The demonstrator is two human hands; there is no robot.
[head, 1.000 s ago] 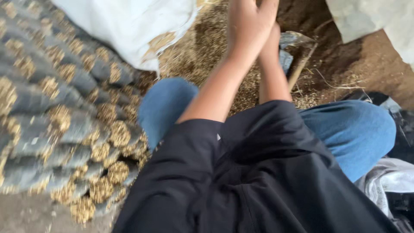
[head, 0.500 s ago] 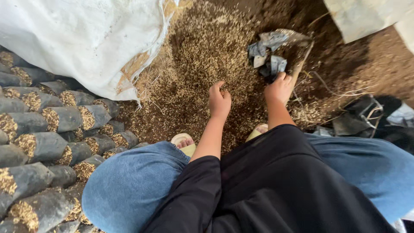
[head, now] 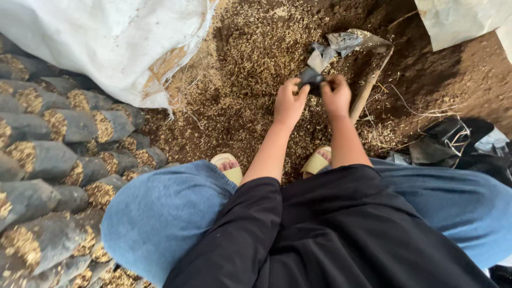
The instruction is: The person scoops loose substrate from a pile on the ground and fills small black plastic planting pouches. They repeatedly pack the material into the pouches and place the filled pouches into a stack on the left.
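Both my hands are held out in front of me over a heap of straw-coloured husk [head: 250,69] on the ground. My left hand [head: 288,101] and my right hand [head: 336,95] together pinch a small black plastic bag [head: 311,79] between them. Just beyond it lie more crumpled grey and black bags [head: 336,45] on the husk. A wooden tool handle [head: 368,88] lies on the soil to the right of my right hand.
Rows of filled black bags [head: 58,138] packed with husk lie stacked at left. A white sack [head: 106,42] rests at top left, another white sheet [head: 464,18] at top right. Dark plastic scraps [head: 453,141] sit at right. My knees in blue jeans and my sandalled feet [head: 229,165] fill the foreground.
The view has tilted back onto the husk heap. My hands went down to the husk, then came together and picked up a black bag.
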